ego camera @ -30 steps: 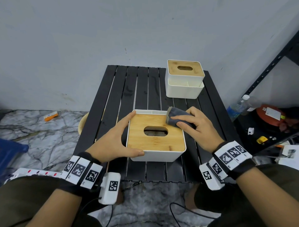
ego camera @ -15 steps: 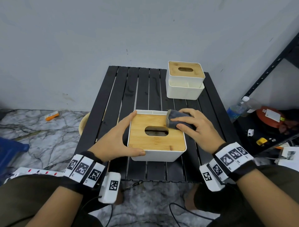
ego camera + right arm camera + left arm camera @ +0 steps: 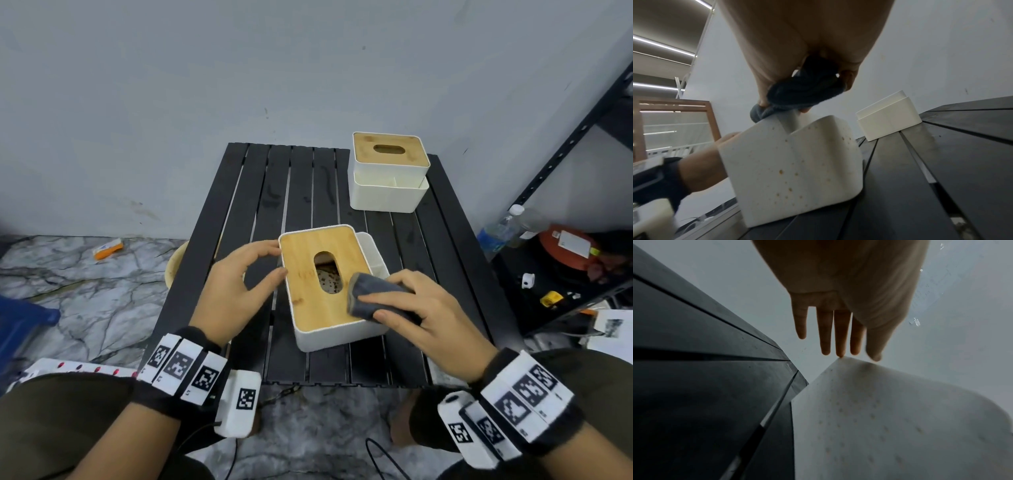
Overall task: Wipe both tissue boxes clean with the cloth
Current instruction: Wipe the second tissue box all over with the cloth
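The near tissue box [image 3: 339,337] is white with a bamboo lid and an oval slot, and its long side runs away from me. Brown specks dot its white walls [image 3: 793,170]. My right hand [image 3: 428,318] grips a bunched grey cloth [image 3: 370,298] and presses it on the lid's near right part. In the right wrist view the cloth [image 3: 803,92] sits on the box's top edge. My left hand [image 3: 236,291] is at the box's far left corner, with straight fingers [image 3: 838,331] touching its edge [image 3: 890,426]. A second, matching tissue box [image 3: 388,171] stands at the table's far right corner.
The boxes stand on a small black slatted table [image 3: 308,192] against a grey wall. A black metal shelf [image 3: 582,137] rises at the right, with a water bottle [image 3: 500,229] and a red object [image 3: 568,246] beside it. A pale bowl [image 3: 174,263] sits on the floor at the table's left.
The near box has turned about a quarter turn. My right hand and the cloth moved from its far right corner to the near right. My left hand no longer clasps the box's side.
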